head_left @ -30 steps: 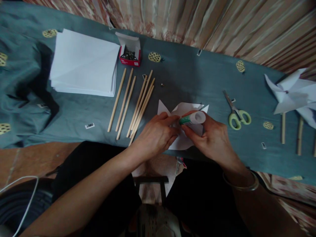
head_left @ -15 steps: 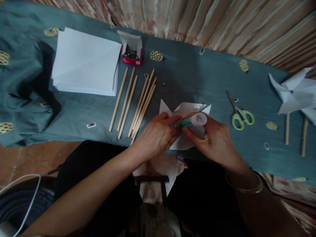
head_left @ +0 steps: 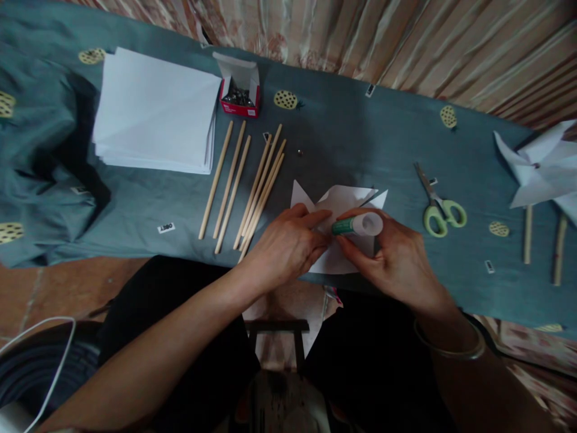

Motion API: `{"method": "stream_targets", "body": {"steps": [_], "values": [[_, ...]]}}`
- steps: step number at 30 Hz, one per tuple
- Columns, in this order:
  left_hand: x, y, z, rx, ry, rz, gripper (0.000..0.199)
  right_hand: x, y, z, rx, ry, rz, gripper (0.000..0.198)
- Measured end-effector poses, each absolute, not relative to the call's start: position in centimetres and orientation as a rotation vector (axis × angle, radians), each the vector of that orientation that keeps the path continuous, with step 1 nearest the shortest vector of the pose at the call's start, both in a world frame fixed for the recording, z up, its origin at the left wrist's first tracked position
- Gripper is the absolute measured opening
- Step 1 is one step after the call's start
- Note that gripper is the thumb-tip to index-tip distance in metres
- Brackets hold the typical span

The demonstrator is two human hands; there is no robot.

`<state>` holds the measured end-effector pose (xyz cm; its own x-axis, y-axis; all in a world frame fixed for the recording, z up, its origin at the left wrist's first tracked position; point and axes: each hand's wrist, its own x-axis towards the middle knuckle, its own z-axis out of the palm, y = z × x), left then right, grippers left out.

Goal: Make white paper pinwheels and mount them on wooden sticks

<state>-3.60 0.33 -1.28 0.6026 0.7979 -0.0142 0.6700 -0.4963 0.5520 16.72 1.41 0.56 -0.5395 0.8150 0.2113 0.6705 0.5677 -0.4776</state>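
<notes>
A cut sheet of white paper (head_left: 338, 195) with pointed corners lies at the table's front edge, partly under both hands. My right hand (head_left: 390, 243) is closed around a glue stick (head_left: 356, 225) with a green label and white end, tilted over the middle of the paper. Pressing on the paper from the left is my left hand (head_left: 293, 240), its index finger reaching toward the glue stick and its other fingers curled. What touches the paper under the glue stick is hidden. To the right lie scissors (head_left: 437, 207) with light green handles.
Several wooden sticks (head_left: 243, 186) lie left of the paper. Behind them stand a red box of metal pins (head_left: 240, 99) and a stack of white sheets (head_left: 155, 111). One small shiny pin (head_left: 300, 153) sits on the cloth. Paper pinwheels (head_left: 536, 168) on sticks lie far right.
My right hand and the glue stick have shifted slightly to the right across the paper. My left hand stays almost in place.
</notes>
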Motion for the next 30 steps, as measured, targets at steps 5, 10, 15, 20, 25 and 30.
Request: {"method": "stream_targets", "body": {"steps": [5, 10, 15, 20, 25, 30], "values": [[-3.60, 0.31, -1.34, 2.313, 1.156, 0.343, 0.025, 16.89, 1.42, 0.57, -1.198, -2.398, 0.477, 0.017], [-3.60, 0.26, -1.30, 2.319, 1.159, 0.360, 0.026, 16.90, 1.35, 0.59, -1.220, -2.373, 0.466, 0.017], [-3.60, 0.28, -1.26, 2.326, 1.157, 0.333, 0.026, 16.92, 1.37, 0.49, -1.229, -2.359, 0.462, 0.017], [-3.62, 0.21, -1.33, 2.320, 1.162, 0.346, 0.027, 16.84, 1.40, 0.54, -1.278, -2.336, 0.453, 0.017], [-3.61, 0.21, -1.34, 2.311, 1.161, 0.331, 0.026, 16.59, 1.49, 0.93, -1.294, -2.369, 0.411, 0.018], [-3.56, 0.24, -1.30, 2.315, 1.163, 0.320, 0.024, 16.41, 1.53, 0.97, -1.312, -2.354, 0.421, 0.022]]}}
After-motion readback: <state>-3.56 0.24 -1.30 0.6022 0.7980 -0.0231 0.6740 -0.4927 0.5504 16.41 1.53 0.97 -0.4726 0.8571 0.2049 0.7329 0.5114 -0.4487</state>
